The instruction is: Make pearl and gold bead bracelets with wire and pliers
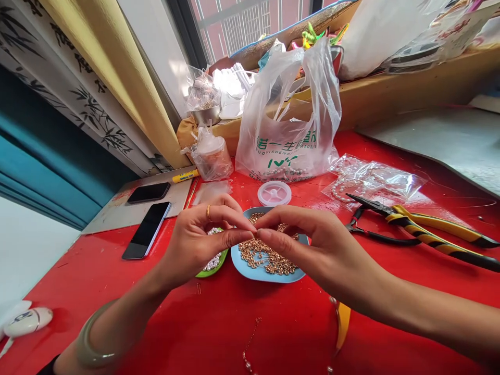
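My left hand (203, 237) and my right hand (308, 237) meet fingertip to fingertip, each in a pinch. Whatever sits between the fingertips is too small to name. Right below them is a blue tray (246, 271) holding many small gold-coloured beads or findings (281, 265). A green dish (222, 263) with white pearl-like beads (212, 262) is partly hidden by my left hand. Nearer to me lies a thin chain with beads (250, 344). A yellow-handled tool (342, 325) lies partly under my right forearm, beside another beaded strand (333, 301).
Pliers with yellow-black handles (422, 226) and black-handled pliers (386, 236) lie right. Behind are a round clear lid (274, 194), a plastic bag (289, 130) and packaged bead strands (367, 179). Two phones (146, 232) and a yellow tube (185, 176) lie left on the red table (175, 333).
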### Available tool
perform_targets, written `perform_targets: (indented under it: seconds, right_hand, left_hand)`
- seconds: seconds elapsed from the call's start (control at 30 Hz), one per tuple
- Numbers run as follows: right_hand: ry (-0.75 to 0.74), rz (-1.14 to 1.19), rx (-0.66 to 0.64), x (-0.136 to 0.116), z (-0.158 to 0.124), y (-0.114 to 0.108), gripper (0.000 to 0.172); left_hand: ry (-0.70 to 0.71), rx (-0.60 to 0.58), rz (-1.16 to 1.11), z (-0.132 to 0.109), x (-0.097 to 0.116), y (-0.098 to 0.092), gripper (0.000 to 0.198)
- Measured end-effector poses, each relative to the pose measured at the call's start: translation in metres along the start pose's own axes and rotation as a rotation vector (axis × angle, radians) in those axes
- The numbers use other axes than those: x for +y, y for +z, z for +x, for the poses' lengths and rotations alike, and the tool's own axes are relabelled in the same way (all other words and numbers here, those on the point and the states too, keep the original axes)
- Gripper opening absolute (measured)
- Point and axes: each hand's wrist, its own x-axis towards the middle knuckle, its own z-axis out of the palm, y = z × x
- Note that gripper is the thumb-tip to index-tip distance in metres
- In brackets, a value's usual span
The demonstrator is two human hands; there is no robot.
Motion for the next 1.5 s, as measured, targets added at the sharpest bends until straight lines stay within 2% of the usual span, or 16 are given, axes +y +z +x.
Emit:
perform_targets:
  seconds: [0.2, 0.43, 0.6, 0.83, 0.97, 1.1, 1.3, 1.43, 1.5]
  right_hand:
    - [0.024, 0.028, -0.029, 0.001, 0.000, 0.001, 0.014]
    - [0.055, -0.052, -0.004, -0.002, 0.003, -0.001, 0.013]
    - [0.080, -0.074, -0.062, -0.001, 0.002, -0.001, 0.015]
    - [0.129, -0.095, -0.125, -0.002, 0.002, -0.005, 0.019]
    - [0.130, -0.077, -0.115, -0.002, 0.003, -0.003, 0.017]
    - [0.070, -0.068, -0.109, 0.003, 0.004, 0.000, 0.015]
    - [0.052, -0.173, -0.089, 0.009, 0.004, -0.001, 0.016]
    - [0.031, -0.210, 0.007, 0.014, 0.005, -0.001, 0.015]
    - [0.010, -0.197, 0.051, 0.016, 0.007, -0.002, 0.015]
  left_hand:
    - [0.011, 0.009, 0.073, -0.001, -0.001, 0.000, 0.007]
    - [0.049, 0.021, 0.146, -0.001, -0.001, 0.001, 0.012]
    - [0.059, -0.002, 0.149, -0.001, 0.000, 0.001, 0.018]
    - [0.054, -0.010, 0.162, -0.001, -0.001, 0.000, 0.015]
    - [0.052, -0.017, 0.149, -0.001, -0.001, 0.001, 0.014]
    - [0.074, -0.012, 0.206, -0.002, -0.001, 0.002, 0.016]
    - [0.099, 0.030, 0.323, 0.001, -0.004, -0.002, 0.015]
    - [0.014, 0.128, 0.347, 0.004, -0.009, -0.003, 0.006]
    - [-0.060, 0.097, 0.372, 0.005, -0.012, -0.003, 0.007]
